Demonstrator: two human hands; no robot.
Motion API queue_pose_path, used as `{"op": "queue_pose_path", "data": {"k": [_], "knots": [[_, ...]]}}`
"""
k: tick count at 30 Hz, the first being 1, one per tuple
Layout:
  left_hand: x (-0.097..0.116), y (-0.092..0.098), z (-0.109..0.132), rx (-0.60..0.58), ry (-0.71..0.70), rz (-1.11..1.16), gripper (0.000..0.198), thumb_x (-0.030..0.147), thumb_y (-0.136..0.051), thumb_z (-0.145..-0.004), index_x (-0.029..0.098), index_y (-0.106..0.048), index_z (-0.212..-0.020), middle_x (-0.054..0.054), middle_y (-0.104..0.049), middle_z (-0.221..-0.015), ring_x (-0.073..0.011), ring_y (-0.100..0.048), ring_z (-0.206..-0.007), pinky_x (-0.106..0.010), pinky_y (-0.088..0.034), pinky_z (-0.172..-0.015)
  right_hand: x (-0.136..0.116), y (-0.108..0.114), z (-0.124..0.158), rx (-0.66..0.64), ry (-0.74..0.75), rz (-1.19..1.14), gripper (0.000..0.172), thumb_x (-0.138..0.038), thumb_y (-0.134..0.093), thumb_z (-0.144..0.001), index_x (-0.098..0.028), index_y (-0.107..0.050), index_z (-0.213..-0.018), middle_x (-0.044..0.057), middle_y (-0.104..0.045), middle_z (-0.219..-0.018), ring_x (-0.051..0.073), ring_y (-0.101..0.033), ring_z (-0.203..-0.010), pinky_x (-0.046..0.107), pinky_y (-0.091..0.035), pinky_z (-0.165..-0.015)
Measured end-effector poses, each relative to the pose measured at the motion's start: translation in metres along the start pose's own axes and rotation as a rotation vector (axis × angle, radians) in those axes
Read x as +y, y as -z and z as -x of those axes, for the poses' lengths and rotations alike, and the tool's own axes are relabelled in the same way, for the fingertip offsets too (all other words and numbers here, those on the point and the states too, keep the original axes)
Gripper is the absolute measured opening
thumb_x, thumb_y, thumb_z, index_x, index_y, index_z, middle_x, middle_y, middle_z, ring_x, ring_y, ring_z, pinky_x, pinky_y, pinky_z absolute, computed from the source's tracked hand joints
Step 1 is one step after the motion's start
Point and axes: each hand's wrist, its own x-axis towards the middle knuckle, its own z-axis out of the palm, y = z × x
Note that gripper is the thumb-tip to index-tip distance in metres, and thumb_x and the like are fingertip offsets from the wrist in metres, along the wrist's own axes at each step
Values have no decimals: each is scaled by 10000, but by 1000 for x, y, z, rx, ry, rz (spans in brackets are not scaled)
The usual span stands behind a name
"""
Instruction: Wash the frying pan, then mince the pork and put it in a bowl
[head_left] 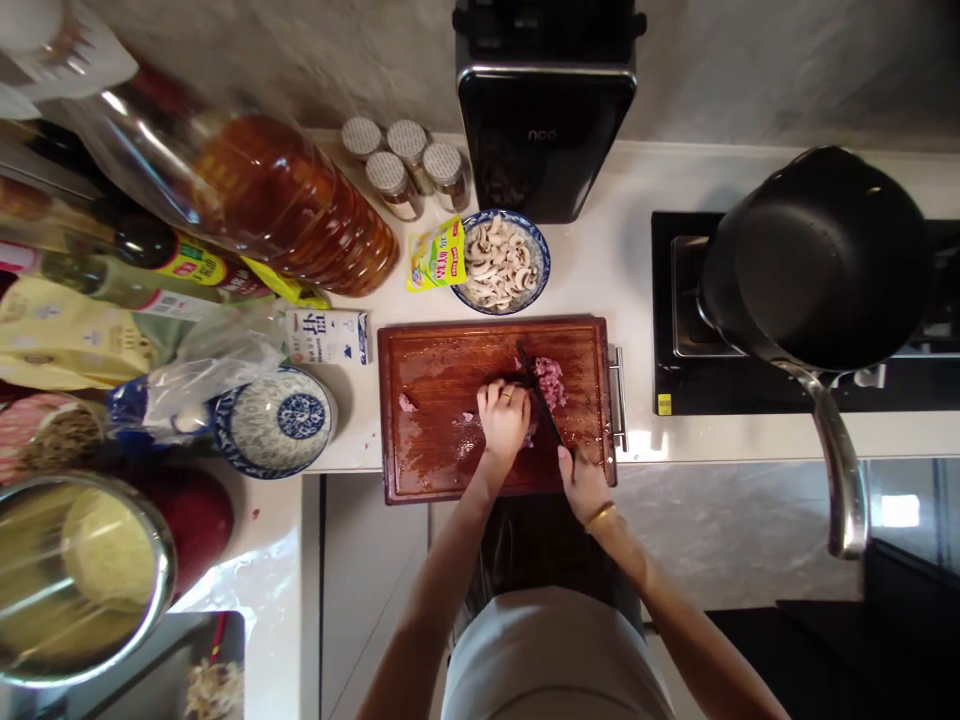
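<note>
My right hand [587,488] grips the handle of a dark-bladed kitchen knife [543,404], whose blade slants up and left over the wooden cutting board [431,455]. My left hand [504,415], fingers curled, presses on a piece of raw meat [531,434] just left of the blade; most of that piece is hidden under the hand. A small pile of chopped pink meat [551,382] lies right of the blade. One small meat scrap [407,402] rests at the board's left side, and another tiny bit sits near my left fingers.
Behind the board stand a bowl of sliced mushrooms [501,262], a yellow packet [438,256], several spice jars [407,165] and a black appliance [546,140]. A black pan [817,260] sits on the stove to the right. Bottles [292,200] and a patterned bowl [276,422] crowd the left.
</note>
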Motion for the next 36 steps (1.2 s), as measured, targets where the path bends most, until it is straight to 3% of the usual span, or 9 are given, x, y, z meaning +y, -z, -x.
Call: {"op": "queue_pose_path", "data": {"k": [3, 9, 15, 19, 25, 31, 33, 36], "knots": [[5, 2, 1, 37, 106, 25, 158, 264, -515, -874, 234, -667, -839, -57, -700, -916, -265, -539, -1010, -480, -315, -918, 15, 12, 17, 10, 53, -12, 472, -469, -212, -943, -178, -581, -903, 95, -644, -693, 233, -623, -626, 356, -467, -589], [6, 9, 20, 39, 52, 165, 203, 226, -483, -900, 234, -628, -1042, -33, -704, -981, -187, -595, -953, -399, -351, -948, 14, 30, 9, -21, 121, 74, 461, -445, -220, -949, -163, -585, -943, 90, -651, -720, 230, -631, -648, 351, -476, -611], [7, 4, 23, 103, 186, 81, 121, 302, -571, -844, 201, -631, -875, -58, -667, -893, -225, -556, -898, -377, -399, -853, 10, 34, -4, -76, 184, 248, 543, -461, -170, -953, -114, -588, -974, 150, -685, -852, 241, -654, -663, 351, -478, -610], [8, -1, 16, 123, 142, 45, 88, 258, -577, -830, 205, -638, -863, -54, -675, -929, -239, -545, -941, -404, -378, -888, 13, 32, -8, -112, 190, 303, 551, -437, -163, -960, -104, -602, -988, 162, -691, -874, 255, -662, -706, 366, -490, -636], [5, -8, 8, 131, 111, 44, 91, 192, -548, -831, 199, -636, -811, -48, -695, -937, -245, -553, -969, -390, -398, -833, 9, 27, -17, -40, 269, 244, 482, -377, -229, -957, -100, -607, -1071, 186, -661, -1069, 281, -598, -1054, 434, -456, -898], [5, -8, 10, 112, 66, 84, 118, 175, -539, -839, 186, -653, -812, -48, -706, -947, -238, -561, -974, -385, -427, -838, 1, 20, -31, -29, 249, 219, 477, -383, -251, -952, -117, -637, -1045, 175, -686, -995, 282, -591, -1061, 454, -422, -940], [7, -5, 16, 105, 36, 115, 132, 180, -534, -849, 196, -664, -865, -48, -708, -963, -234, -566, -1004, -402, -425, -875, 2, 21, -36, -8, 264, 193, 508, -399, -223, -955, -111, -617, -1095, 176, -674, -1048, 277, -578, -1089, 448, -417, -948], [10, 3, 29, 107, 16, 176, 271, 168, -495, -871, 193, -608, -1116, -76, -662, -1128, -219, -531, -1133, -422, -398, -982, 7, 28, -38, -10, 266, 152, 553, -416, -162, -962, -112, -606, -1089, 163, -678, -1033, 259, -614, -1020, 418, -454, -888]]}}
